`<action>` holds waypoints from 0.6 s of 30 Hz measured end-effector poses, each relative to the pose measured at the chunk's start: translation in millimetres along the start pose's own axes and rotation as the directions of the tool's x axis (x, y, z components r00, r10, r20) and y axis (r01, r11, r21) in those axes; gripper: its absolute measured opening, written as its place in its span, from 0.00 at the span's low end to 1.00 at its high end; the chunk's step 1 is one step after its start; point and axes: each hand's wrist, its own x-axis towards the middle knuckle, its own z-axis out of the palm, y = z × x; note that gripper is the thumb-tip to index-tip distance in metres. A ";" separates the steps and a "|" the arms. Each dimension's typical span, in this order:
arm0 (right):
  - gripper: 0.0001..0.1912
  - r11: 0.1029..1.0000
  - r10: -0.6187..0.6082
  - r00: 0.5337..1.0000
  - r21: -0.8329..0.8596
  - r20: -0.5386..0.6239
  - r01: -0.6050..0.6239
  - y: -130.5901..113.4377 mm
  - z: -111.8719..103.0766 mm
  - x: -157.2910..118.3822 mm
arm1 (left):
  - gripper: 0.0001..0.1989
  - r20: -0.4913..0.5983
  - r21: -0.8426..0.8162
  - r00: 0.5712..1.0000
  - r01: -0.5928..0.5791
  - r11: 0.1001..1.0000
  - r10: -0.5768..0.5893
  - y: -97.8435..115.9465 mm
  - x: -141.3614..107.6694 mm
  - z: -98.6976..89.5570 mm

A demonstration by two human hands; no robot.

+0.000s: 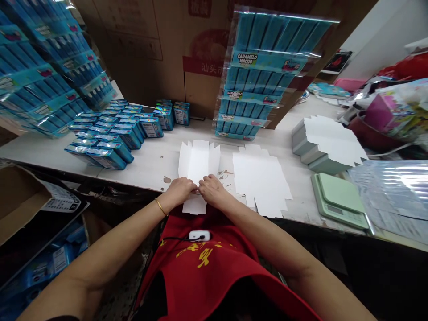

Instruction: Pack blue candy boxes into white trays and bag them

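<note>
A white cardboard box blank (198, 160) lies at the table's front edge with its side flaps partly folded up. My left hand (181, 189) is closed on its near left part, and my right hand (211, 189) pinches it just to the right. Both hands nearly meet at the near end, where one flap sticks out toward my red apron. The fingertips partly hide the fold between them. Flat white blanks (259, 178) lie to the right of my right hand.
Small blue boxes (107, 156) stand grouped at left. Stacked clear-wrapped display packs (249, 80) rise behind, with more packs (43, 76) at far left. A stack of blanks (326, 138), a green scale (339, 198) and plastic sheets (391, 196) occupy the right. An open carton (20, 196) sits below left.
</note>
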 end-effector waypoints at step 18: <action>0.31 0.976 0.120 0.892 0.218 -0.435 -0.025 -22.0 40.3 -55.3 | 0.14 0.181 0.371 0.983 -0.061 0.927 -0.008 14.2 3.0 -12.4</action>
